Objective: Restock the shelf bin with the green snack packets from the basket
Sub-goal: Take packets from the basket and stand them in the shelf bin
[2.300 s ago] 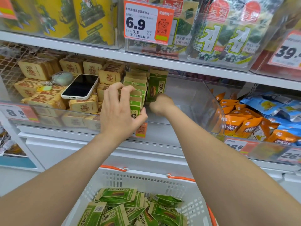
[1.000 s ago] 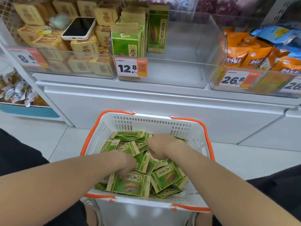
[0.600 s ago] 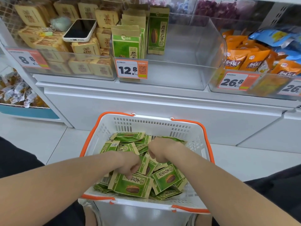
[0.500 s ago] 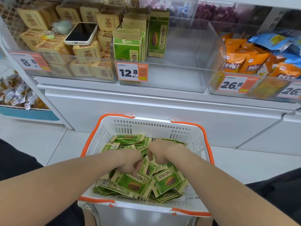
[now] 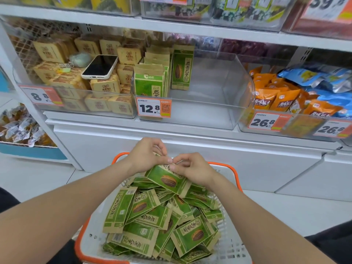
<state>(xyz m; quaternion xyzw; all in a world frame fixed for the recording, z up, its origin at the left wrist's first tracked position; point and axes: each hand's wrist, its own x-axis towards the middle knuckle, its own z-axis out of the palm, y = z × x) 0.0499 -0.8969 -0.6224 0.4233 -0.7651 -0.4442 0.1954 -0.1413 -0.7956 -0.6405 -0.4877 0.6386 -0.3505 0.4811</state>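
nearest, the white basket [image 5: 89,233] with its orange rim held a loose heap of green snack packets [image 5: 144,206], lying flat and overlapping, some face up with a striped seed picture, some back up with a barcode. just above the far end of the heap, the left hand [image 5: 144,157] and right hand [image 5: 192,171] met over one raised packet [image 5: 167,180], tilted. the right fingers [image 5: 181,169] pinched its top edge; the left fingers were curled in against the same edge, grasping it too as far as could be seen.

these looked like light, thin paper-faced pouches, soft and a little crinkly, likely to slide over one another. the flat sealed top strip seemed the safest hold; squeezing the belly could crush the seeds inside.

beyond, on the shelf, the clear shelf bin [image 5: 228,88] stood mostly bare, with a row of upright packets [image 5: 150,82] at its left side, marked 洽洽 and 原香瓜子. its tag [image 5: 153,108] read 12.8. in the bin to the left, a phone [image 5: 100,66] lay on tan packs [image 5: 106,86] tagged 8.8 [image 5: 40,96]. to the right, orange pouches [image 5: 274,100] sat over a 26.8 tag [image 5: 263,121]. farthest up, a tag [image 5: 323,4] read 39.8.
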